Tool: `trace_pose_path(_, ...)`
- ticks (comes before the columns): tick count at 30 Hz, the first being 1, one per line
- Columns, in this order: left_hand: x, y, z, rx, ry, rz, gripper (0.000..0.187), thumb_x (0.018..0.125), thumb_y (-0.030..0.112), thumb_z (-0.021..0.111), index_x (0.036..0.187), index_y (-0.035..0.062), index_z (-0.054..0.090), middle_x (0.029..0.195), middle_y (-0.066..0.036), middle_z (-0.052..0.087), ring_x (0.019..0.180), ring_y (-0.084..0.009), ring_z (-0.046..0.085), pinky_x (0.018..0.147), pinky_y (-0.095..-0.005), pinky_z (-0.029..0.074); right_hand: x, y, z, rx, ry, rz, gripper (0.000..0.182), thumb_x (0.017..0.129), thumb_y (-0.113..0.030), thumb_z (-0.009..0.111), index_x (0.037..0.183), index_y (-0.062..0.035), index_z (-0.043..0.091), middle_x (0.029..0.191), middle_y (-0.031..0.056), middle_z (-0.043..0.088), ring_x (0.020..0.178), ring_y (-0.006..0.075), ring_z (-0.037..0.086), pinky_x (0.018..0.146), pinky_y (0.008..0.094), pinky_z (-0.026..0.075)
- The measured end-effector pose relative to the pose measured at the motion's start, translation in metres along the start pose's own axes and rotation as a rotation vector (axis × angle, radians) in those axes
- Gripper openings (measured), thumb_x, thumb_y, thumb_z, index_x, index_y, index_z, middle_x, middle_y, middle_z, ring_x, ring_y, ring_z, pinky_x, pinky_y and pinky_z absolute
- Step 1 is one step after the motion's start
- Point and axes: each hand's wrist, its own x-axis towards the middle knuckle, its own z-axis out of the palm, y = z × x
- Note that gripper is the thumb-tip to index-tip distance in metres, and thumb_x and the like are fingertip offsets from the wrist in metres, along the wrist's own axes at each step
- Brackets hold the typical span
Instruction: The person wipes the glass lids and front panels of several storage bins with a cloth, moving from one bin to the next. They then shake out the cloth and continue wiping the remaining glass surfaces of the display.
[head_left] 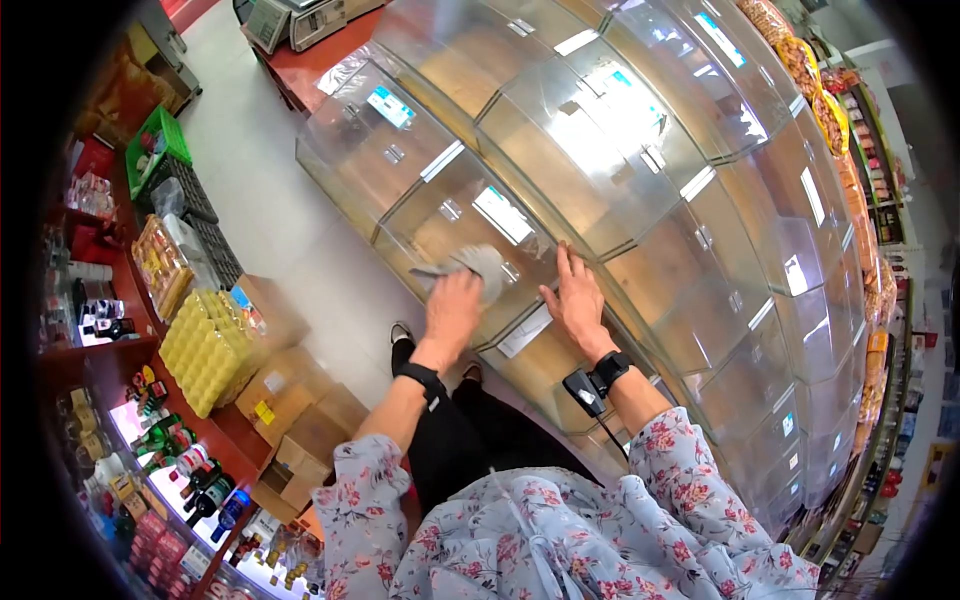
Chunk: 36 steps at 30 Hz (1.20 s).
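Egg trays point(205, 350) and cardboard boxes point(300, 400) sit stacked along the left aisle. Left hand point(452, 310) presses a grey cloth point(475, 263) flat against the clear bin lid point(470, 220), fingers closed over it for grip. Right hand point(577, 297) lies open, fingers spread, bracing on the same display beside it.

- Clear display bins point(600, 180) stand in tiers directly before the person, running away to the right.
- Left hand point(452, 308) lies on a cloth point(478, 262), pressed onto a near bin lid.
- Right hand point(578, 298) lies flat on the same lid, just right of the cloth.
- Egg trays point(205, 350) sit on cardboard boxes point(300, 400), left of the person.
- Bottles point(185, 465) stand on the shelf below-left.
- Scales point(300, 18) rest on a counter behind the bins.
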Motion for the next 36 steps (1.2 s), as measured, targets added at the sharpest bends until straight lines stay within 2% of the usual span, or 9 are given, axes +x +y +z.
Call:
trace_pose_path(8,0.096,-0.085,-0.016,0.127,0.187,-0.289,0.036,0.08,0.005,0.06,0.115,-0.0008,0.056,0.117,-0.018,0.054,0.112,-0.0351,0.051,0.097,-0.0439,0.043,0.0,-0.002,-0.001,-0.003,0.0,0.003,0.087,0.082,-0.026,0.074,0.153,-0.0047,0.028,0.147,0.0179,0.043,0.124,0.0368,0.051,0.103,0.0417,0.046)
trace_pose_path(13,0.055,-0.059,-0.002,0.145,0.247,-0.324,0.033,0.083,0.005,0.058,0.115,-0.0034,0.056,0.117,-0.02,0.054,0.111,-0.0358,0.051,0.098,-0.0441,0.043,0.0,-0.004,-0.005,-0.014,-0.019,0.033,0.086,0.082,-0.027,0.074,0.152,-0.0041,0.029,0.147,0.0177,0.043,0.125,0.0366,0.05,0.104,0.0414,0.045)
trace_pose_path(15,0.016,-0.036,0.011,0.139,0.078,-0.384,0.033,0.083,0.005,0.058,0.115,-0.0033,0.056,0.115,-0.019,0.054,0.11,-0.0353,0.051,0.098,-0.043,0.044,0.0,-0.007,-0.003,-0.01,-0.016,0.033,0.086,0.082,-0.027,0.074,0.152,-0.0039,0.03,0.147,0.0178,0.043,0.127,0.0368,0.049,0.104,0.0417,0.045)
trace_pose_path(17,-0.018,-0.006,0.0,0.253,-0.122,-0.258,0.036,0.081,0.005,0.058,0.116,-0.0035,0.056,0.115,-0.02,0.052,0.111,-0.0348,0.05,0.099,-0.0406,0.043,-0.001,-0.003,0.001,-0.001,0.002,0.02,0.086,0.082,-0.027,0.074,0.152,-0.0039,0.03,0.148,0.018,0.042,0.128,0.037,0.048,0.104,0.0419,0.045)
trace_pose_path(21,-0.05,0.014,0.001,-0.013,-0.042,-0.093,0.035,0.08,0.005,0.056,0.113,-0.0051,0.058,0.117,-0.022,0.053,0.114,-0.0392,0.048,0.098,-0.0451,0.042,-0.001,-0.003,-0.002,0.007,-0.009,0.016,0.086,0.082,-0.026,0.074,0.152,-0.004,0.029,0.149,0.0185,0.04,0.128,0.0371,0.048,0.105,0.0424,0.045)
trace_pose_path(24,-0.022,-0.014,-0.003,0.032,-0.054,-0.137,0.032,0.081,0.005,0.057,0.111,-0.0044,0.058,0.116,-0.022,0.055,0.114,-0.0385,0.05,0.097,-0.0455,0.043,0.0,-0.006,-0.003,0.015,-0.03,0.033,0.087,0.082,-0.024,0.074,0.152,-0.0037,0.028,0.149,0.0191,0.04,0.127,0.038,0.048,0.104,0.0424,0.045)
trace_pose_path(28,0.057,-0.073,-0.024,0.06,0.139,-0.357,0.036,0.079,0.005,0.063,0.112,-0.0054,0.055,0.116,-0.022,0.053,0.114,-0.0376,0.05,0.096,-0.0444,0.044,0.0,-0.006,-0.003,0.005,-0.015,0.008,0.088,0.081,-0.022,0.075,0.153,-0.0034,0.027,0.148,0.0198,0.041,0.126,0.0392,0.048,0.104,0.0427,0.045)
trace_pose_path(31,0.063,-0.066,-0.014,0.041,0.246,-0.415,0.038,0.078,0.004,0.063,0.114,-0.0066,0.053,0.117,-0.023,0.051,0.113,-0.038,0.05,0.095,-0.0451,0.045,-0.001,-0.003,-0.001,0.005,-0.019,0.023,0.088,0.081,-0.021,0.075,0.153,-0.0032,0.027,0.148,0.0201,0.041,0.126,0.0397,0.048,0.104,0.0431,0.045)
trace_pose_path(36,-0.008,-0.025,0.008,-0.102,0.128,-0.427,0.039,0.078,-0.001,0.058,0.115,-0.0103,0.051,0.118,-0.028,0.047,0.112,-0.0436,0.047,0.097,-0.05,0.042,0.0,-0.003,0.003,0.025,0.007,0.017,0.088,0.081,-0.021,0.075,0.153,-0.0039,0.026,0.149,0.02,0.04,0.126,0.0398,0.048,0.104,0.0438,0.045)
